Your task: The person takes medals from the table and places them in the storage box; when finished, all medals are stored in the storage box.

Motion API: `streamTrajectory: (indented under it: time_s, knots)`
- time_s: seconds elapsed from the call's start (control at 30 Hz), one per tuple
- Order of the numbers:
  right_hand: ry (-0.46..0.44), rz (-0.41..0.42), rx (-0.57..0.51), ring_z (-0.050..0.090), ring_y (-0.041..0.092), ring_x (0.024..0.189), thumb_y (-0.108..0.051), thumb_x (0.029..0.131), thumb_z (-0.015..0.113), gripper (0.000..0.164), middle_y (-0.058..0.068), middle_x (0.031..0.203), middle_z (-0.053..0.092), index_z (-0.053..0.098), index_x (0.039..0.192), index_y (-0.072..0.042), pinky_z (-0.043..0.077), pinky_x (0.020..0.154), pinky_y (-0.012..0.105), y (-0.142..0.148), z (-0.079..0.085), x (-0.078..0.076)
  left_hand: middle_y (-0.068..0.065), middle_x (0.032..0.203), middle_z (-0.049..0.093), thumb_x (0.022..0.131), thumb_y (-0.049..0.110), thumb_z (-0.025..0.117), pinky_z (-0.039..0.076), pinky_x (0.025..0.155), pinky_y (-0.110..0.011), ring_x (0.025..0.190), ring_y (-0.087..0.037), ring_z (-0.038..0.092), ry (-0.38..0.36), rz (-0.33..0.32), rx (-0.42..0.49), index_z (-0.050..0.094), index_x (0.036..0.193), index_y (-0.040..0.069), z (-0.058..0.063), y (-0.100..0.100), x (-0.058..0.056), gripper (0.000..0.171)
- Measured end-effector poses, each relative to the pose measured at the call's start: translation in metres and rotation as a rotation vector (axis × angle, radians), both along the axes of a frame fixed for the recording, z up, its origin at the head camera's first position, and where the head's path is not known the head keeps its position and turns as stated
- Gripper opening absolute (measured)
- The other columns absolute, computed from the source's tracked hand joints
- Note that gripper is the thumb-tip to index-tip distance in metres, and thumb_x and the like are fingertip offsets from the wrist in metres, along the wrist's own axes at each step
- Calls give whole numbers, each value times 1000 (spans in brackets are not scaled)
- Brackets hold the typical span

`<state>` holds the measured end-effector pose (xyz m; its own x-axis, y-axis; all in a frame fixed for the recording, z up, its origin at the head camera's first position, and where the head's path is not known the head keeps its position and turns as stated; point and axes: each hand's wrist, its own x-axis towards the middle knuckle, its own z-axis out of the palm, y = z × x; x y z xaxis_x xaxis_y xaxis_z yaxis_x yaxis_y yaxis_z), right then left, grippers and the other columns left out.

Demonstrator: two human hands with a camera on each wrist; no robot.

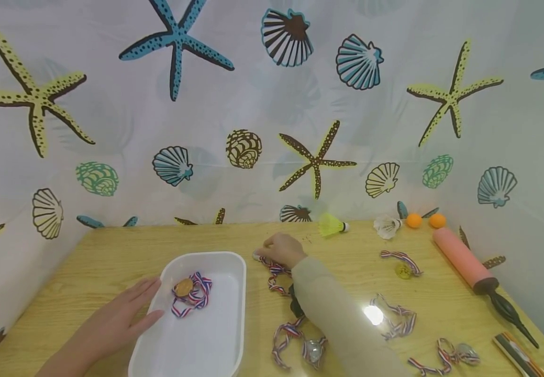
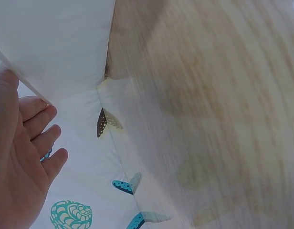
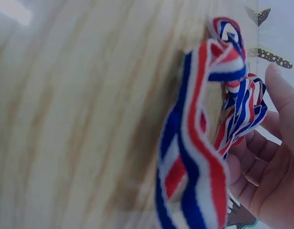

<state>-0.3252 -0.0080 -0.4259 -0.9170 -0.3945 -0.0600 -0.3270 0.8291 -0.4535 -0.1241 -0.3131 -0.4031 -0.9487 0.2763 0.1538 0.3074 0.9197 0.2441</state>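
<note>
My right hand is beyond the tray's far right corner, its fingers curled on a silver medal whose edge peeks out. The striped red, white and blue ribbon trails from it toward me; up close in the right wrist view, the ribbon hangs in loops beside the fingers. My left hand rests at the left rim of a white plastic tray, fingers extended and thumb apart. Inside the tray lies a bronze-coloured medal with its ribbon bunched up.
Right of the tray lie a silver medal, a gold medal, another medal and a loose ribbon. A yellow shuttlecock, white shuttlecock, orange balls and a pink hand pump line the back and right.
</note>
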Motion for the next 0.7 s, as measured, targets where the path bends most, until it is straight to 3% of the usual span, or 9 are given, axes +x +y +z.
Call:
streamTrajectory:
  time_s: [0.27, 0.47, 0.7]
  knots:
    - [44, 51, 102, 60, 15, 92, -34, 80, 71, 35, -3, 110, 64, 69, 110, -16, 48, 78, 33, -8, 4, 4, -22, 139, 37, 91, 48, 50, 31, 97, -58, 125, -43, 33, -56, 29, -7, 42, 136, -2, 3, 1, 0, 68]
    - [-40, 73, -31, 55, 15, 79, -17, 78, 74, 25, 2, 94, 63, 65, 99, -8, 46, 79, 32, -8, 4, 3, -22, 139, 38, 91, 47, 51, 31, 97, -58, 125, -43, 34, -48, 19, 2, 42, 135, -2, 3, 1, 0, 67]
    - [-132, 69, -161, 47, 15, 71, -2, 75, 71, 23, 3, 83, 54, 54, 90, -5, 42, 61, 25, -3, 0, 0, -22, 138, 39, 91, 46, 52, 32, 97, -57, 125, -42, 35, -27, 9, 10, 43, 135, -3, 2, 0, 1, 66]
